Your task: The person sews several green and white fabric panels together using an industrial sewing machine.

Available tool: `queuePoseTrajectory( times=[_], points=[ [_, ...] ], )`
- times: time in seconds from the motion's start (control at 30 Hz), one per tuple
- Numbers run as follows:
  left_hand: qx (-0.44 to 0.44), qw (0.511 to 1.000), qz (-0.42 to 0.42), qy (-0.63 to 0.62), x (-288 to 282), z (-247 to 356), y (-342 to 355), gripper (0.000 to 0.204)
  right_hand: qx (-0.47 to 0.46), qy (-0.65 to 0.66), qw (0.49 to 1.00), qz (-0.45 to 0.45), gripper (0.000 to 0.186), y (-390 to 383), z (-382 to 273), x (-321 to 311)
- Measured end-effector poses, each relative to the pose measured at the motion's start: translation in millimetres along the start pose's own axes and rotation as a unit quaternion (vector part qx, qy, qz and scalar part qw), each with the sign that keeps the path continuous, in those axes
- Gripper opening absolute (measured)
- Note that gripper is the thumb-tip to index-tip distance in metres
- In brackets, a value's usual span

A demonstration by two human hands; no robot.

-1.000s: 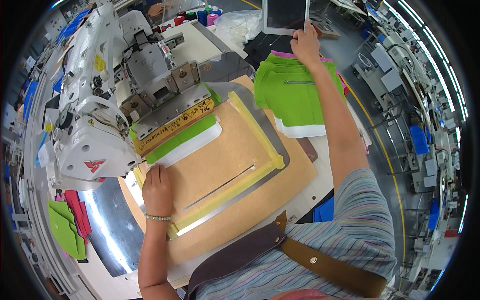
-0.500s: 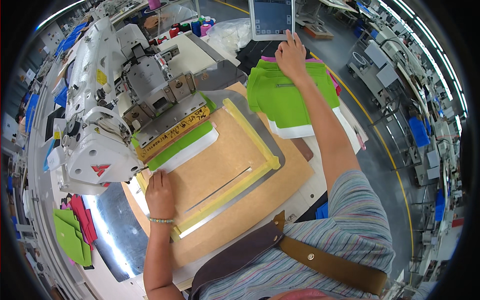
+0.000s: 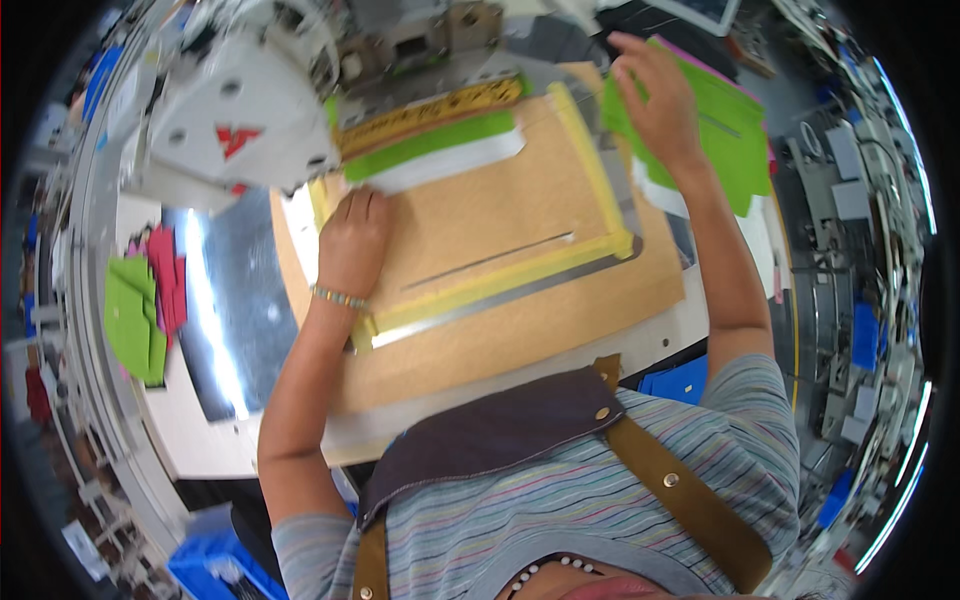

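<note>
Left hand: your left hand (image 3: 352, 240), ringed at the wrist by a beaded bracelet (image 3: 338, 297), lies palm down near the far-left corner of the tan board (image 3: 480, 215); its fingers are close together and nearly straight, their tips at the near-left end of the strip. You cannot tell whether they pinch it or only rest on it.
Right hand: your right hand (image 3: 657, 105) is loosely open, index finger reaching out, with nothing in its grasp; it is over the left part of the green stack, and whether it touches is unclear.
Green strip: the bright green fabric strip with a white lower border (image 3: 430, 147) lies along the board's far edge, just on your side of the yellow bar with dark handwriting (image 3: 430, 115).
Board: yellow tape (image 3: 595, 165) runs along its right and near sides; a thin dark slot (image 3: 490, 262) crosses it nearer you.
Machine: the white sewing-machine head (image 3: 235, 125) stands beyond the board's far-left corner.
Right edge of bench: a stack of green fabric pieces (image 3: 715, 145) lies on the white bench (image 3: 210, 450), a white-framed tablet (image 3: 705, 8) beyond it.
Left edge of bench: green fabric pieces (image 3: 130, 315) and red fabric pieces (image 3: 167, 280) lie beside a shiny metal plate (image 3: 250, 320).
Below near-left corner: a blue plastic bin (image 3: 225, 565).
</note>
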State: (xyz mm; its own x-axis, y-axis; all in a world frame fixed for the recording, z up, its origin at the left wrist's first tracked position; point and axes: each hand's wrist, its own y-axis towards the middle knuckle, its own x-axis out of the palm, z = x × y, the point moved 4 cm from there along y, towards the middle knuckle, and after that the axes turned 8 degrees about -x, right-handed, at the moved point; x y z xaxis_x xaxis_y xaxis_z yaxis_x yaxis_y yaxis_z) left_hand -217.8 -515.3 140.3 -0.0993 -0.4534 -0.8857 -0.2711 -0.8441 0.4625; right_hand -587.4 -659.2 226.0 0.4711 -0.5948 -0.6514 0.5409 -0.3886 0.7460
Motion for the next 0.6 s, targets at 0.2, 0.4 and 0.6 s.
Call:
queuePoseTrajectory(
  times=[0.2,0.4,0.6],
  points=[
    [-0.012,0.999,-0.029,0.006,2.7,-9.7,-2.0,0.028,-0.151,0.145,0.966,-0.148,0.022,-25.7,-115.0,35.7],
    [-0.012,0.999,0.01,-0.037,-1.1,-7.8,-4.8,0.029,-0.17,0.115,0.969,-0.139,0.026,-15.6,-127.4,56.8],
    [-0.014,0.998,0.035,-0.04,-3.1,-7.6,-2.5,0.027,-0.146,0.121,0.974,-0.125,0.029,-12.8,-124.5,61.8]
  ],
)
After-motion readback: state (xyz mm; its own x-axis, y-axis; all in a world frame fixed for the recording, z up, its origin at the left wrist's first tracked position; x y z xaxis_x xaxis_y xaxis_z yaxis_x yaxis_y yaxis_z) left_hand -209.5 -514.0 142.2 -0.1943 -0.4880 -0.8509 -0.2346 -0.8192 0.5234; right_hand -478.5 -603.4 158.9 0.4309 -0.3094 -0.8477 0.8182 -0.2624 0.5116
